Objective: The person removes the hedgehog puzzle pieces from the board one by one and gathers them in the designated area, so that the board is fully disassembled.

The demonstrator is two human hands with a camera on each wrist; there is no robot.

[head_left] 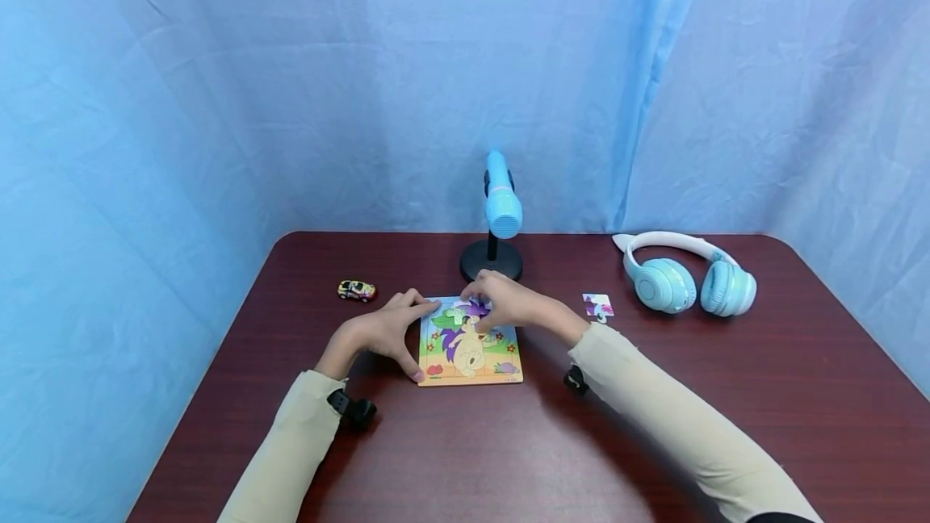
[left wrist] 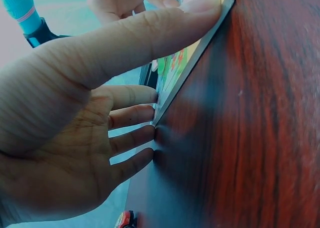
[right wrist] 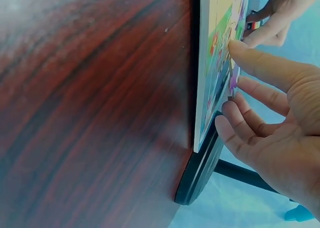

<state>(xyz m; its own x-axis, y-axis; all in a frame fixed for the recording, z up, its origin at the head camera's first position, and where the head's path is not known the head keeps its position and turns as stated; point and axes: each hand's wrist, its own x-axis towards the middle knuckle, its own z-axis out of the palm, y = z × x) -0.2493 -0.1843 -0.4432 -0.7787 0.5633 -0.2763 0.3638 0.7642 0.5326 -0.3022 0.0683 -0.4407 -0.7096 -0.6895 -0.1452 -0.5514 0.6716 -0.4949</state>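
A picture puzzle board (head_left: 475,378) with a yellow, purple-spiked cartoon animal lies on the table between the hands. My left hand (head_left: 381,331) spans its left side, thumb on the near corner and fingertips at the far end. In the left wrist view those fingers (left wrist: 131,117) are extended against the board's edge. Over the board's upper right, my right hand (head_left: 507,301) pinches a puzzle piece (right wrist: 231,88) between thumb and fingers, close on the board's surface. Part of the picture is hidden under this hand.
A loose puzzle piece (head_left: 598,305) lies to the right of the board. Farther right are cat-ear headphones (head_left: 667,285). Behind the board stands a blue microphone (head_left: 503,208) on a round black base (head_left: 472,261). A toy car (head_left: 357,290) sits at the left.
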